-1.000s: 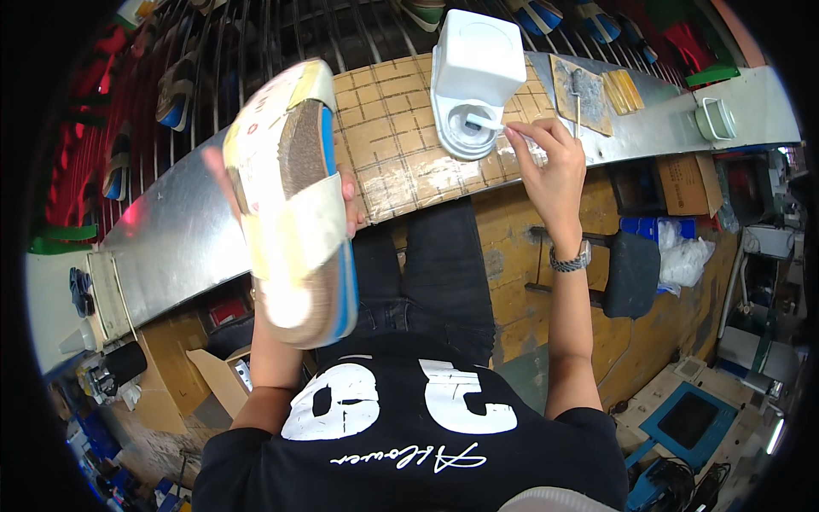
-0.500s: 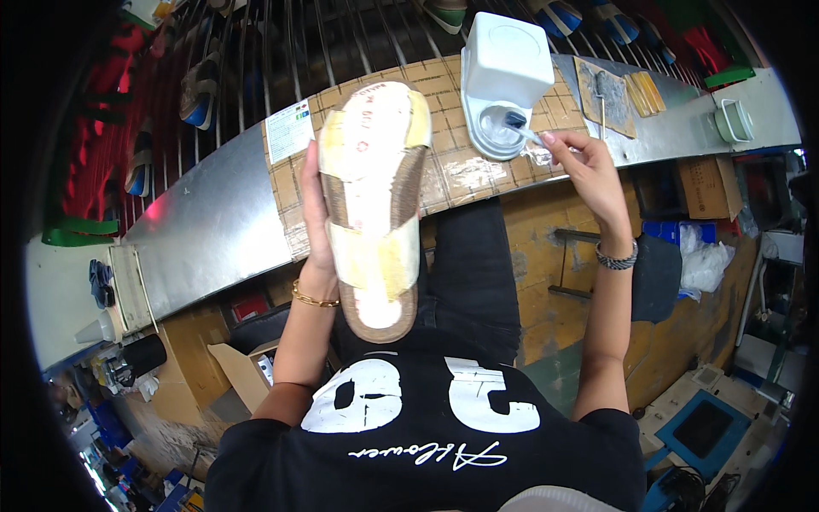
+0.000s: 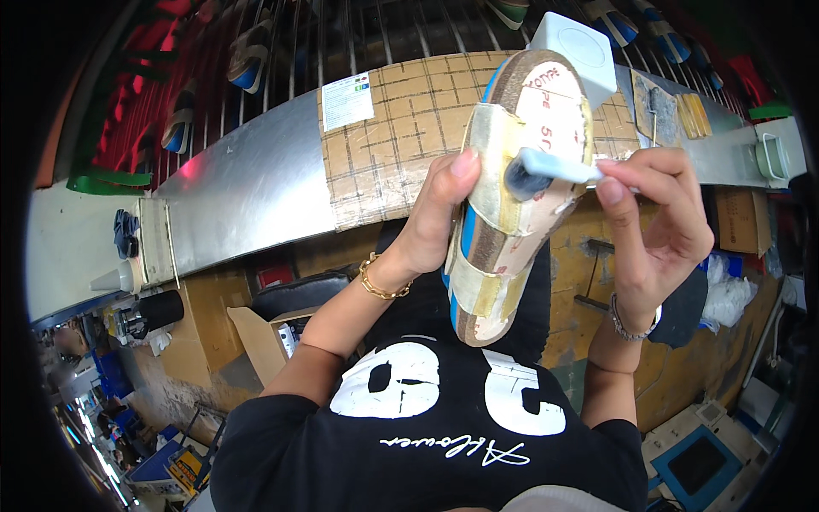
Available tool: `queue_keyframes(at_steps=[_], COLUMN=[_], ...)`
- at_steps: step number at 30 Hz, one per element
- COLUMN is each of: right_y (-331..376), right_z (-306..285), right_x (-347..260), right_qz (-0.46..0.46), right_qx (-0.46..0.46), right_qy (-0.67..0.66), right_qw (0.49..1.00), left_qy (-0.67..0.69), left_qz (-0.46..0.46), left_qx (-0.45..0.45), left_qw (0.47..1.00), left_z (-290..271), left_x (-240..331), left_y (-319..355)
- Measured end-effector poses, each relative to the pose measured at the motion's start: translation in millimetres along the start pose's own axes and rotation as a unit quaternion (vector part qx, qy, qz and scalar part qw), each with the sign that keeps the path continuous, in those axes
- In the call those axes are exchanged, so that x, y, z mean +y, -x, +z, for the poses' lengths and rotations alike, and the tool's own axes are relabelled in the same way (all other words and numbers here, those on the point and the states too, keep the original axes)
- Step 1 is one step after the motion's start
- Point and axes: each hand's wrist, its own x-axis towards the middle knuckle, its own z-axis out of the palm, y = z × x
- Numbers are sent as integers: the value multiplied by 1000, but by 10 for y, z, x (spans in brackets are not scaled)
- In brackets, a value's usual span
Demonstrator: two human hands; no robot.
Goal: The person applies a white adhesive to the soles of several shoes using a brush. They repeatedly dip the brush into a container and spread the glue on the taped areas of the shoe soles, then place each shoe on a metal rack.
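My left hand (image 3: 433, 213) is closed round the left side of a sandal (image 3: 490, 249), held tilted with its underside up. That underside is brown and cream, pale yellowish strap ends are folded over it, and blue shows along its left edge. In my right hand (image 3: 661, 235), thumb and fingers pinch the pale handle of a small brush (image 3: 559, 165). The brush's dark head is on the upper strap end. Behind the sandal's toe stands a white plastic dispenser (image 3: 573, 53); its lower part is hidden.
Patterned cardboard (image 3: 401, 119) covers part of the metal bench (image 3: 247, 192). Behind it, a rack of metal bars (image 3: 388, 38) carries several sandals. A stained board (image 3: 655, 107) with another brush lies at the right. An open cardboard box (image 3: 256, 341) stands below the bench.
The brush has come out of the dispenser's bowl and onto the sandal. My left hand has moved the sandal right and tilted it, showing its blue edge. The view has shifted slightly.
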Motion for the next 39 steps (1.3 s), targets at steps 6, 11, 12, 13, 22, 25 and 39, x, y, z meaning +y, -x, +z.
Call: queue_keyframes(at_steps=[6,11,12,13,22,25,39], right_y=[-106,-75,-66,-57,-79,-94,-139], right_z=[-49,-153,-170,-186,-276,-305,-410], right_x=[-11,-8,-5,-5,-1,16,-13], right_qz=[-55,-112,-118,-118,-127,-127,-184], right_qx=[33,36,29,19,-50,-66,-132], right_qy=[58,72,64,64,32,26,75], right_qw=[996,990,991,991,990,989,971], left_qy=[-39,-25,-21,-16,-11,-5,29], left_qz=[20,31,31,32,16,13,19], left_qx=[-9,-28,-27,-26,-10,-12,7], left_qw=[999,999,999,999,1000,1000,999], left_z=[42,51,55,59,116,135,188], left_x=[30,6,2,2,101,130,178], left_y=[30,54,56,60,97,101,38])
